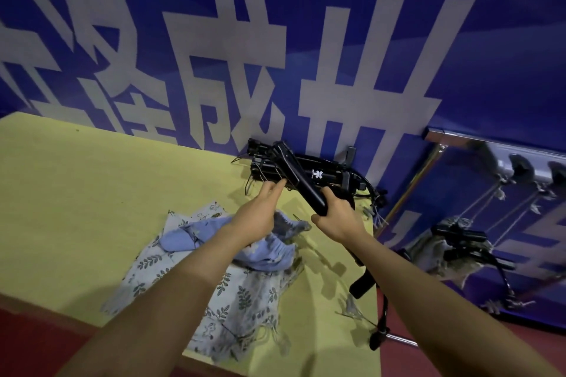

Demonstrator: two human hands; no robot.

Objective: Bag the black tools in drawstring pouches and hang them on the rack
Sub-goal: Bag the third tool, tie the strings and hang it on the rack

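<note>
I see the right hand gripping a black tool by its lower end; the tool runs to 11 o'clock from the grip. The left hand, fingers straight, touches it above the floral pouches on the yellow table.

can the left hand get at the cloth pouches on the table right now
Probably yes. The left hand is open, holds nothing and hovers just above the pouches, with nothing between them.
</note>
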